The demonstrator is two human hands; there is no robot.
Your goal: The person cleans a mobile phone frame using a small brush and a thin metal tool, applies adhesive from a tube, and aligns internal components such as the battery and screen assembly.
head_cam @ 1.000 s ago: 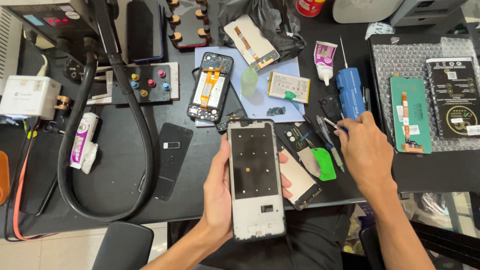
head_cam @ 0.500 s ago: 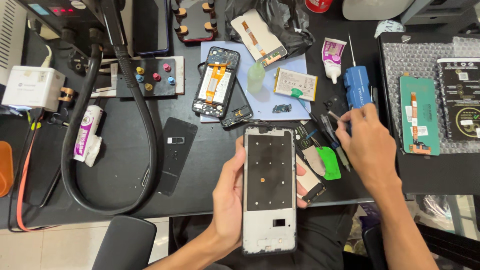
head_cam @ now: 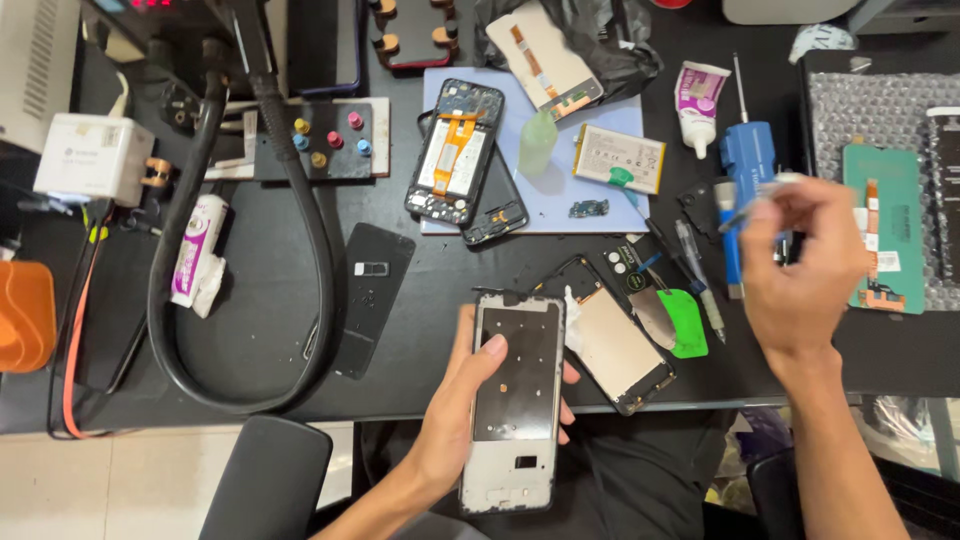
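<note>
Silver-edged phone frame (head_cam: 515, 400) sits gripped in the left hand (head_cam: 460, 420) at the worktop's (head_cam: 250, 300) near edge; the right hand (head_cam: 800, 270) pinches slim tweezers (head_cam: 755, 200). Steadying the frame first seems wise.

The left hand (head_cam: 462, 425) holds a phone frame (head_cam: 515, 400) upright over the front edge of the black desk (head_cam: 260, 300), thumb across its dark inner plate. The right hand (head_cam: 800, 275) is raised over the right part of the desk and pinches a thin metal tool (head_cam: 755, 200), blurred. Just beside the frame lies a phone back cover (head_cam: 615, 345) with a green pry card (head_cam: 685, 325) next to it. Toward the back edge an opened phone (head_cam: 455, 150) rests on a pale blue mat (head_cam: 590, 215), with a battery (head_cam: 620, 158) beside it. A blue screwdriver (head_cam: 742, 180) lies near the raised hand. A thick black hose (head_cam: 310, 250) loops over the left part.
</note>
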